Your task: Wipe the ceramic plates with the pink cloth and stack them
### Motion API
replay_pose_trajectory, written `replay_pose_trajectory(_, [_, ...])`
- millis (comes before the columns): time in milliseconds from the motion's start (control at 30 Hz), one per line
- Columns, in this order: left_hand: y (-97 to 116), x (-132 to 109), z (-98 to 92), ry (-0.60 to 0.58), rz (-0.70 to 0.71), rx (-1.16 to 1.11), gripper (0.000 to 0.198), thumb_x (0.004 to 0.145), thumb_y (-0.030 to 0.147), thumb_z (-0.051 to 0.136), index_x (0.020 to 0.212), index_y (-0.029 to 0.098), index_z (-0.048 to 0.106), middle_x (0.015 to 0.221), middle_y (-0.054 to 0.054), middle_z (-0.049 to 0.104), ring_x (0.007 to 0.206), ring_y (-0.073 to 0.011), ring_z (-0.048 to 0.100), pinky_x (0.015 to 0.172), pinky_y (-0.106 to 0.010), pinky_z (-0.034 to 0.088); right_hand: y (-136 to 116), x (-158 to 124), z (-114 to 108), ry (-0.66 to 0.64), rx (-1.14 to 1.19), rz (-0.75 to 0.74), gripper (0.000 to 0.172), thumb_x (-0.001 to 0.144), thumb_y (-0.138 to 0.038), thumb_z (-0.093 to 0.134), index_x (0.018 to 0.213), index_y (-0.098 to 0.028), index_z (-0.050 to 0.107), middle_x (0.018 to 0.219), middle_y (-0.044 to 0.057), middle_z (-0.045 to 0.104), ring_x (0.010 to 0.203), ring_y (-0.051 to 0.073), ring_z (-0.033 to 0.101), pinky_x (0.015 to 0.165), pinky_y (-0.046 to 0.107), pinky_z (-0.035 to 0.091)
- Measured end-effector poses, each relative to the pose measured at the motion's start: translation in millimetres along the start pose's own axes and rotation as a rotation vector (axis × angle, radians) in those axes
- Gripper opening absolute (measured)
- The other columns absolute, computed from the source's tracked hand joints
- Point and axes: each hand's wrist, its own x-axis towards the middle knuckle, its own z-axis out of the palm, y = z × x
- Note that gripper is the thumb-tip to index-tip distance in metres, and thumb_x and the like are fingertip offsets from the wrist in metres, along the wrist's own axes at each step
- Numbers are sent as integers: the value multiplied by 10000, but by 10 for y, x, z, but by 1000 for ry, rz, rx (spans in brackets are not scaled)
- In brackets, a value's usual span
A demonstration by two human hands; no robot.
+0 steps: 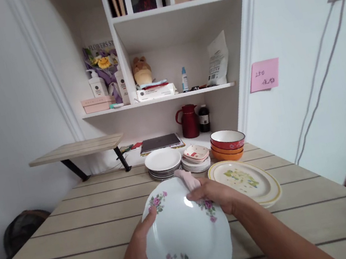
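Note:
A large white plate with pink flowers (187, 233) is tilted up in front of me, over the table. My left hand (140, 250) grips its left edge, thumb on the face and the other fingers hidden behind. At the upper right rim, my right hand (215, 193) pinches a pale pink cloth (188, 180) against the plate. The cloth folds over the top rim. Just right of my right hand lies a big oval plate with a yellow rim and a green pattern (244, 180). Beyond the flowered plate stands a stack of white plates (162, 160).
Small patterned dishes (196, 153) sit on smaller plates, beside stacked red and orange bowls (228, 140). Behind are a laptop (160, 142), a red jug (189, 121) and a dark bottle (204, 118). A raised wooden shelf (78, 148) stands at the table's back left.

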Motion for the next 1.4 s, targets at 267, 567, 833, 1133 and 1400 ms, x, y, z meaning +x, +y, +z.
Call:
replay_pose_trajectory(267, [-51,41,96,86,-11,56,647,782,309,700,1355,80,507,1047,-199,733,990,-349,689,935,-465,495,50,120,-41,235,-193,-339,471,675,-347,738,1091,-157,625,968,64,713,839,233,646,767,349,498])
replay_pose_trajectory(567, [-101,212,-14,257,158,-44,644,798,284,674,1366,53,478,1005,-197,742,1021,-340,678,965,-486,483,119,257,-185,436,-252,-451,554,766,-356,625,1304,-256,536,1186,57,657,1034,261,604,899,403,469])
replay_pose_trajectory(833, [-137,240,-94,284,132,-22,582,787,262,689,1317,79,536,1013,-184,745,1022,-329,681,928,-465,509,132,164,43,410,-706,-553,604,711,-163,549,1307,-263,539,1034,45,702,961,256,613,898,387,449])
replay_pose_trajectory(1133, [-134,247,-19,172,145,-108,465,818,237,628,1254,79,597,1014,-162,749,971,-303,697,880,-406,532,169,4,235,135,-1051,-402,967,584,-126,737,1442,-379,371,1567,46,151,1297,291,409,1068,432,351])
replay_pose_trajectory(1400, [-138,204,22,205,126,-76,429,849,292,602,1220,76,615,983,-158,755,938,-281,708,866,-388,538,276,75,394,-58,-1091,-397,731,717,-166,691,1361,-440,482,1363,26,396,1110,213,537,969,328,417])
